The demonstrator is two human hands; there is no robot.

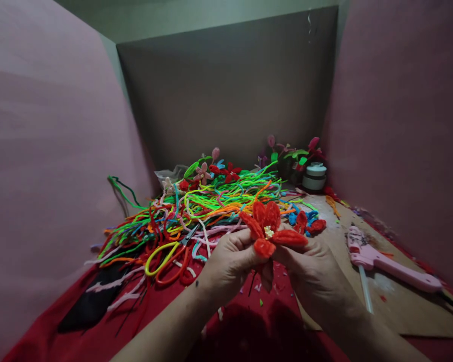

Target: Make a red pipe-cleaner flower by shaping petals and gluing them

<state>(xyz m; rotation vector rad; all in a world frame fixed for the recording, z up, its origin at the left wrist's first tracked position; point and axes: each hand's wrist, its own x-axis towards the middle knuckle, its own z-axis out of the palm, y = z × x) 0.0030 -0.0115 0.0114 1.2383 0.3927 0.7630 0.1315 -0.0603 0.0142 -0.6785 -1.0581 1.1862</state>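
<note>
A red fuzzy flower with several petals and a pale yellow centre is held up in front of me, at the middle of the view. My left hand pinches it from the left, the thumb just under the lowest petal. From the right, my right hand grips it below the right petal. The fingertips of both hands meet behind and beneath the flower, where they are partly hidden. Just behind my right hand, blue and red petal pieces lie on the board.
Many coloured fuzzy stems are heaped at centre left, with yellow and orange scissors at their front. On the brown board rests a pink glue gun. Finished flowers and a round jar stand behind.
</note>
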